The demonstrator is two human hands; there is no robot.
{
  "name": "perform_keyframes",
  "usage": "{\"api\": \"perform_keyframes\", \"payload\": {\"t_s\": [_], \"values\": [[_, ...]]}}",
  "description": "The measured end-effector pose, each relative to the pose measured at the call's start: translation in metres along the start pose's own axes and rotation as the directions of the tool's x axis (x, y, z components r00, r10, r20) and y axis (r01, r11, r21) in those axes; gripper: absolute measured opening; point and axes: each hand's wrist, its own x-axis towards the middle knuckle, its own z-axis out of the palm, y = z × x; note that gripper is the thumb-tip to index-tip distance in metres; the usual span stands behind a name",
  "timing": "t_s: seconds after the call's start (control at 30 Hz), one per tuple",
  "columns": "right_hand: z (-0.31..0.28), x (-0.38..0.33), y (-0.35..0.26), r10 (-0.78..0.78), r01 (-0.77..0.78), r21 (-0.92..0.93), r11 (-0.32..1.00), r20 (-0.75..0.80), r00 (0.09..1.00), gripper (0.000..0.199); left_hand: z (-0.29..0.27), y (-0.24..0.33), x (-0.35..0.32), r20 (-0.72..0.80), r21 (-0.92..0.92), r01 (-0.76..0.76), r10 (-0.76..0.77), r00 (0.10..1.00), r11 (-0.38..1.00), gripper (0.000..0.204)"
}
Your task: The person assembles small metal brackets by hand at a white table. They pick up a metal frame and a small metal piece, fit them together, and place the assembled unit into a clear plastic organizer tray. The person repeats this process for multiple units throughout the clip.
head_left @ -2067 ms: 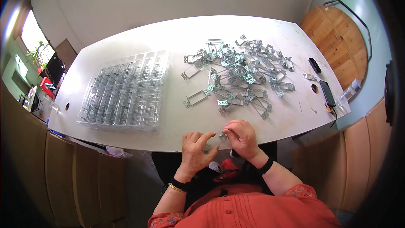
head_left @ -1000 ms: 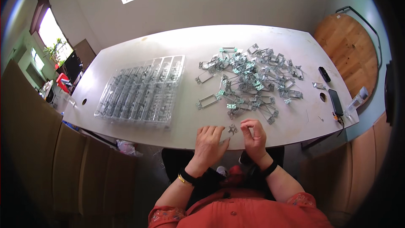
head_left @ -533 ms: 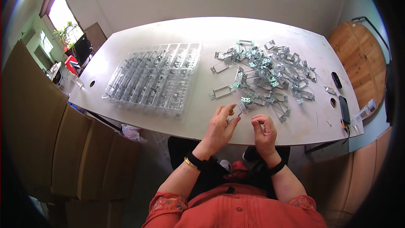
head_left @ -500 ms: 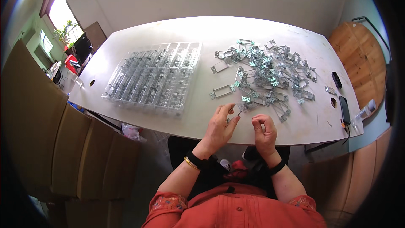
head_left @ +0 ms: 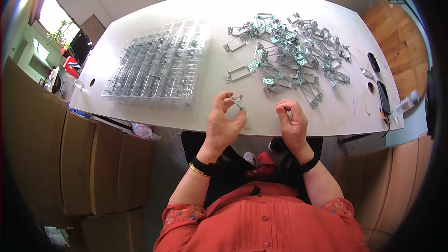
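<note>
Near the table's front edge, my left hand [head_left: 220, 120] pinches a small metal bracket [head_left: 239, 102] between thumb and fingers. Part of the bracket is covered by those fingers. To its right, my right hand [head_left: 292, 122] is closed, thumb pressed to the curled fingertips; whatever may be between them is too hidden to make out. Beyond both hands lies a loose pile of silvery metal frame brackets [head_left: 303, 60], some with greenish shine. One such frame [head_left: 239, 73] rests at the pile's left edge, closest to my left hand.
A clear plastic compartment tray [head_left: 192, 94] filled with metal parts sits on the left of the white table [head_left: 219, 32]. Along the right side lie a phone [head_left: 383, 97], a black device [head_left: 373, 62] and a clear bottle [head_left: 408, 101]. Cardboard boxes [head_left: 77, 158] stand below left.
My left hand has drawn left, away from the right hand, and the bracket in it shows more fully. The right hand keeps its pinch. The whole view has tilted downward.
</note>
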Motion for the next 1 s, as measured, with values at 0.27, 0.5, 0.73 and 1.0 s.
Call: {"api": "perform_keyframes", "payload": {"t_s": [0.27, 0.5, 0.73, 1.0], "values": [[0.001, 0.001, -0.002, -0.008, 0.008, 0.009, 1.0, 0.009, 1.0, 0.01, -0.017, -0.028, -0.012, -0.001, 0.027, -0.02, 0.02, 1.0, 0.999, 0.051], [0.0, 0.001, 0.0, -0.025, 0.025, 0.004, 1.0, 0.006, 1.0, 0.011, -0.019, -0.017, -0.018, 0.001, 0.475, -0.157, 0.178, 0.984, 0.866, 0.055], [0.001, 0.001, -0.001, -0.018, 0.018, 0.024, 1.0, -0.005, 1.0, 0.011, -0.047, 0.006, -0.006, -0.019, 0.477, -0.088, 0.11, 0.994, 0.875, 0.026], [0.0, 0.0, 0.0, 0.0, 0.0, 0.03, 1.0, 0.002, 1.0, 0.01, -0.04, 0.01, 0.006, 0.184, 0.557, -0.067, -0.044, 0.982, 0.827, 0.018]]}}
